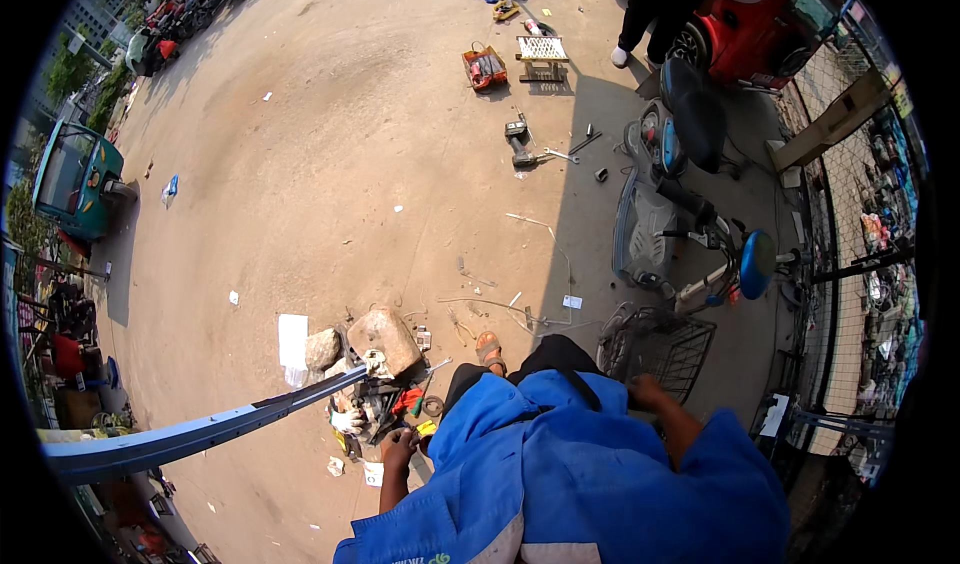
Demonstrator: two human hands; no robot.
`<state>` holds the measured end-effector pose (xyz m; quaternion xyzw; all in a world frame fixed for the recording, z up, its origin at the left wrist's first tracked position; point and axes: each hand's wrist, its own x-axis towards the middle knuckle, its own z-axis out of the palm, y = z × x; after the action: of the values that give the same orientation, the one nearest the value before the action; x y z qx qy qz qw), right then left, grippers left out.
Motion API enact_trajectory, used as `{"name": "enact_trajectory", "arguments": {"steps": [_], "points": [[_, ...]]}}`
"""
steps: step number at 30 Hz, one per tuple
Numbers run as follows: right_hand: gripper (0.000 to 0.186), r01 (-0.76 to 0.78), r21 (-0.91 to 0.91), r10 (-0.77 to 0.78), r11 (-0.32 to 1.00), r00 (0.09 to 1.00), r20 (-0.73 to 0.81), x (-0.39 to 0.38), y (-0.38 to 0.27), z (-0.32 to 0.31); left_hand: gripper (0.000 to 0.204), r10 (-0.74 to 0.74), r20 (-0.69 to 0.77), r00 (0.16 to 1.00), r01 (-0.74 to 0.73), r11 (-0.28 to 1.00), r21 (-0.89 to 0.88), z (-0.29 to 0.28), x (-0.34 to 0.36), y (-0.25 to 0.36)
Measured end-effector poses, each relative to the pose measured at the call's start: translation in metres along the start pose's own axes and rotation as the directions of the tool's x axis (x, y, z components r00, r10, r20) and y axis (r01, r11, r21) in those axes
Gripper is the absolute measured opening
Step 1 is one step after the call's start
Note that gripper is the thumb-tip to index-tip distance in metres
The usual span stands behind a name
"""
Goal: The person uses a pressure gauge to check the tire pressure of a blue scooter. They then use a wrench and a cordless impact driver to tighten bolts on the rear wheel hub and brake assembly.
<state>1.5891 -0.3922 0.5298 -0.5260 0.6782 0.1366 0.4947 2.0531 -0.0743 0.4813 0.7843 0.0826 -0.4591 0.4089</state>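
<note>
My left hand [398, 447] is low in the head view, fingers curled; anything in them is too small to make out. It is beside a pile of tools and rags [358, 414] with red and yellow handles, a pale stone block [383, 336] and a blue metal bar [200, 441] slanting across. My right hand [645, 392] is at my blue jacket's right side, near a black wire basket [680, 349] of an electric scooter [645, 234]; its fingers are mostly hidden. My sandalled foot [490, 349] shows between the block and the basket.
A drill [520, 149], wrenches [562, 154], a red tool bag [485, 68] and a small stool [543, 52] lie ahead. A person in dark trousers [660, 4] stands by a red vehicle [750, 34]. A mesh fence [850, 264] runs along the right; a teal three-wheeler [90, 194] is left.
</note>
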Motion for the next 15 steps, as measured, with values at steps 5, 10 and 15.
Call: {"name": "enact_trajectory", "arguments": {"steps": [5, 10, 15], "points": [[0.023, -0.091, 0.206, 0.083, 0.974, 0.995, 0.049, 0.069, 0.025, 0.023, 0.022, 0.045, -0.065, 0.997, -0.043, 0.999, 0.030, -0.024, 0.066, 0.080], [0.022, -0.037, 0.070, 0.032, 0.997, 0.998, 0.059, 0.092, -0.037, 0.003, 0.021, 0.054, -0.005, 0.999, -0.053, 0.992, 0.111, 0.006, 0.099, 0.155], [0.023, -0.060, 0.028, 0.058, 0.998, 0.995, 0.077, 0.176, -0.059, 0.008, 0.020, 0.012, 0.108, 0.994, -0.032, 0.983, 0.181, 0.058, 0.145, 0.193]]}}
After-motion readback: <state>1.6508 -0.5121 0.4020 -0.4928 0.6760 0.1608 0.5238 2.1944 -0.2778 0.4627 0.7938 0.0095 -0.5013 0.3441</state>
